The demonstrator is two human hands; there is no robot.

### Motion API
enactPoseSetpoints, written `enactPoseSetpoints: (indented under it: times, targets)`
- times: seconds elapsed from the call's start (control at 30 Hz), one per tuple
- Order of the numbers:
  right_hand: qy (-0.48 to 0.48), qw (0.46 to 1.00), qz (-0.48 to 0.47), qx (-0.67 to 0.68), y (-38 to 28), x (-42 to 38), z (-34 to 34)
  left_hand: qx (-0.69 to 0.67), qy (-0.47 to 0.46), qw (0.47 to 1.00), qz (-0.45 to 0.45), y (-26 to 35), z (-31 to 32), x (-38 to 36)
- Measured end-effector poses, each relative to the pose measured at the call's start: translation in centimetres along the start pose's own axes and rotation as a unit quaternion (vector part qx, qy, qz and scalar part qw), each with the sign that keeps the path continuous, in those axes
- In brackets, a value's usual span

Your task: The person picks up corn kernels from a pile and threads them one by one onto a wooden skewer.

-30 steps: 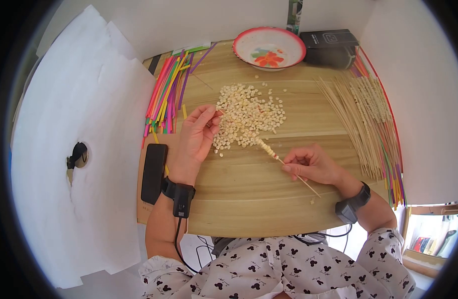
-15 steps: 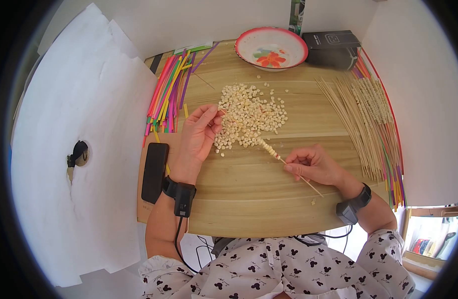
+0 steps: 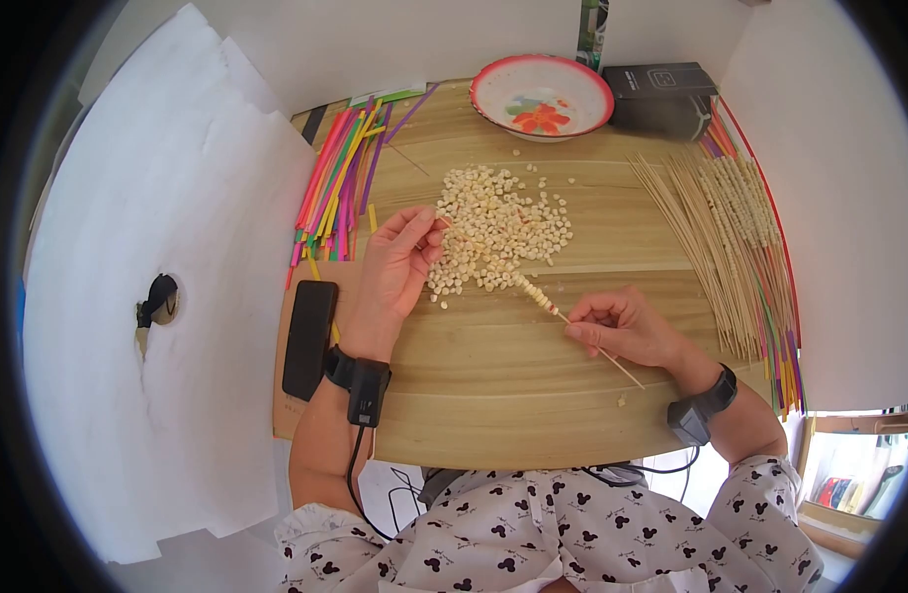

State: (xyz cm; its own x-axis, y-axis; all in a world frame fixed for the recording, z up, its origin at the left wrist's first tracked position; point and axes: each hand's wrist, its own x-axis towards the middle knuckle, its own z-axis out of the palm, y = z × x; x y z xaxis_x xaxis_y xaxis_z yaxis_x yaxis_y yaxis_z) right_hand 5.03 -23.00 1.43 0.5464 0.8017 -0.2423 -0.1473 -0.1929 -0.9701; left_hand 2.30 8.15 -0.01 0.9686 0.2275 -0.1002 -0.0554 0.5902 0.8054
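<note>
My right hand (image 3: 627,328) pinches a thin wooden skewer (image 3: 624,370) between thumb and fingers. The skewer slants up to the left, and several pale kernels (image 3: 536,294) are threaded along its upper part, one reddish. Its far tip meets the near edge of a pile of loose pale kernels (image 3: 503,222) that look like corn. At the left side of this pile is my left hand (image 3: 404,255), thumb and fingertips pressed together. A small pale-reddish bit shows at those fingertips, too small to name.
Colored straws (image 3: 340,183) lie at the left, near a black phone (image 3: 309,340) on cardboard. A red-rimmed basin (image 3: 493,84) and a black box (image 3: 659,99) stand at the back. Bare and threaded skewers (image 3: 706,257) lie at the right. White panels (image 3: 88,296) flank the table.
Both hands keep nearly the same pose. The whole view has shifted very slightly; the skewer and pile look unchanged.
</note>
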Motion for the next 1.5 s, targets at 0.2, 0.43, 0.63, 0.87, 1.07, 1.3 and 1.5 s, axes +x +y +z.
enactPoseSetpoints:
  times: [0.2,0.43,0.63,0.87,1.07,1.3,1.5]
  targets:
    - [0.000,1.000,-0.007,-0.001,0.2,0.1,0.0,0.012,-0.006,1.000,0.007,0.0,0.1,0.0]
    - [-0.003,1.000,-0.002,0.005,0.1,0.0,-0.1,0.040,-0.003,0.999,0.027,-0.4,0.1,0.0]
    - [0.011,1.000,-0.017,0.010,0.5,0.2,0.1,0.040,-0.013,0.999,0.027,-0.4,0.0,0.0]
    - [0.007,1.000,-0.003,0.001,-0.1,0.0,0.2,0.033,-0.012,0.999,0.038,-0.7,0.3,0.0]
    - [0.010,1.000,0.001,-0.002,-0.2,0.0,0.2,0.046,-0.014,0.998,0.040,-0.7,0.3,0.0]
    - [0.003,1.000,0.006,0.003,-0.3,0.0,0.0,0.062,-0.011,0.996,0.060,-0.9,0.7,-0.3]
    - [-0.001,1.000,0.003,0.004,-0.1,-0.1,-0.1,0.011,-0.005,0.999,0.041,-0.4,0.9,-0.4]
